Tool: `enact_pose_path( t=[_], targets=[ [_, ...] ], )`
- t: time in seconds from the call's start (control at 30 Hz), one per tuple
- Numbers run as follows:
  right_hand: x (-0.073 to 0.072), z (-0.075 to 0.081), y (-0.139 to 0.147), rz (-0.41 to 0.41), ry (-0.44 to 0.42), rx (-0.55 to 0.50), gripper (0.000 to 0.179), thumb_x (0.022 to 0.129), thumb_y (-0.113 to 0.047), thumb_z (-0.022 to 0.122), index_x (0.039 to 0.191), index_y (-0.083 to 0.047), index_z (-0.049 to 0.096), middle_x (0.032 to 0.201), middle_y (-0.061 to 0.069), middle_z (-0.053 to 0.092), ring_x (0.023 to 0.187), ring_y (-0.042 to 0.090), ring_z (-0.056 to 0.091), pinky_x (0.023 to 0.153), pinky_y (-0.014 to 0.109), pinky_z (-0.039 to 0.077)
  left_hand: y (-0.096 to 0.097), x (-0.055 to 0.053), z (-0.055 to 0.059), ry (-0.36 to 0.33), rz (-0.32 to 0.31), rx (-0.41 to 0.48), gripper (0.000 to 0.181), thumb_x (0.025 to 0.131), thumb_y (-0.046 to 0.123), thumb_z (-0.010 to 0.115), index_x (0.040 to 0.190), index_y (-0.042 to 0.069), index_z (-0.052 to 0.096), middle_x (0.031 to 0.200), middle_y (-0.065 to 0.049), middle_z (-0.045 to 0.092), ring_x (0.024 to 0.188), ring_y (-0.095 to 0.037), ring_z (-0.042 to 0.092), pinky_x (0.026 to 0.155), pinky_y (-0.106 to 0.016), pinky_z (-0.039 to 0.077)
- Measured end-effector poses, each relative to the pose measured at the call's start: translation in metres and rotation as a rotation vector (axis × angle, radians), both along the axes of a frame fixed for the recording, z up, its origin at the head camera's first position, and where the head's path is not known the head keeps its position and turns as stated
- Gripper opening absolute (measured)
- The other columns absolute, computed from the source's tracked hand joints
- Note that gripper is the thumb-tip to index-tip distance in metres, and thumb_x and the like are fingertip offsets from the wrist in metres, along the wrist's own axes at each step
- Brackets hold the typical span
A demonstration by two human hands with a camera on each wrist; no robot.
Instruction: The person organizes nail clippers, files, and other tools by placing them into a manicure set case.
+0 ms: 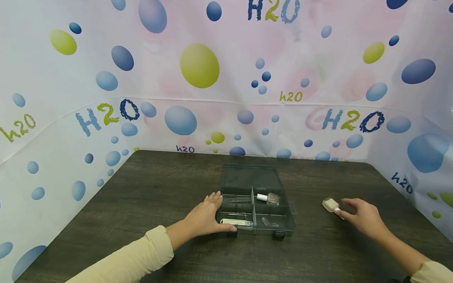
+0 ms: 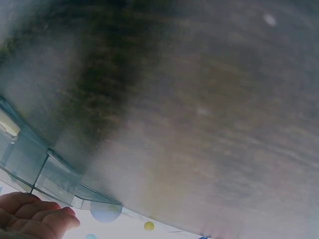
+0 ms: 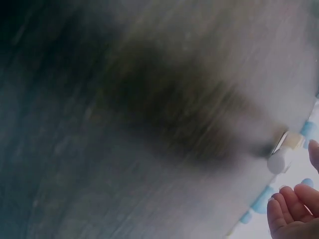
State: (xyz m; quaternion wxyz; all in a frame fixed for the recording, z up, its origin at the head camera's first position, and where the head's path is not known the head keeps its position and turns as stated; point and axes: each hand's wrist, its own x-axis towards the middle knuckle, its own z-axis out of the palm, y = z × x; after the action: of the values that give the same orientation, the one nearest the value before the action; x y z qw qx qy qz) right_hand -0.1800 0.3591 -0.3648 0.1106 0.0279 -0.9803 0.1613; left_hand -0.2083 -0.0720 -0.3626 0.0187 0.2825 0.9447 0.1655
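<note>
A dark see-through plastic organizer box (image 1: 255, 232) lies with its lid (image 1: 250, 177) folded back. My left hand (image 1: 207, 215) rests spread along its left side, thumb at the front edge and fingers towards the back. Inside are a nail clipper (image 1: 237, 222), a clear nail polish bottle (image 1: 273, 199) with a white cap, and several small thin items. To the right, a cream nail polish bottle (image 1: 330, 204) with a white cap (image 3: 277, 162) lies on the table. My right hand (image 1: 368, 218) is at that cap, thumb and fingers apart; contact is unclear.
The dark wood-look table (image 1: 170, 177) ends at a white backdrop (image 1: 226, 90) printed with bubbles. Two latches, one a black clasp (image 1: 278, 235), stand at the box's front. A clear tab (image 1: 293, 207) sticks out on its right side.
</note>
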Motion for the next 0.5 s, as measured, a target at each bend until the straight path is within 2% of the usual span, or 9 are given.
enact_pose_path(
  t=[0.23, 0.5],
  targets=[
    [-0.0010, -0.0019, 0.0063, 0.002, -0.052, -0.008, 0.052, 0.079, -0.026, 0.073, 0.106, 0.016, 0.059, 0.099, 0.032, 0.063, 0.084, 0.040, 0.063, 0.068, 0.049, 0.051, 0.0000, -0.0002, -0.0004, 0.003, -0.002, -0.001, 0.099, 0.073, 0.062, 0.066, 0.137, -0.008, 0.039, 0.146, -0.024, 0.031, 0.137, -0.038, 0.030, 0.111, -0.047, 0.030],
    [-0.0043, -0.0049, 0.0078, -0.013, -0.129, -0.049, 0.042, 0.077, -0.022, 0.074, 0.096, 0.014, 0.063, 0.082, 0.020, 0.066, 0.072, 0.026, 0.062, 0.058, 0.037, 0.050, -0.0011, -0.0004, -0.0007, 0.009, -0.009, -0.002, 0.097, 0.074, 0.061, 0.067, 0.136, -0.008, 0.040, 0.146, -0.025, 0.033, 0.136, -0.038, 0.031, 0.111, -0.048, 0.030]
  ],
)
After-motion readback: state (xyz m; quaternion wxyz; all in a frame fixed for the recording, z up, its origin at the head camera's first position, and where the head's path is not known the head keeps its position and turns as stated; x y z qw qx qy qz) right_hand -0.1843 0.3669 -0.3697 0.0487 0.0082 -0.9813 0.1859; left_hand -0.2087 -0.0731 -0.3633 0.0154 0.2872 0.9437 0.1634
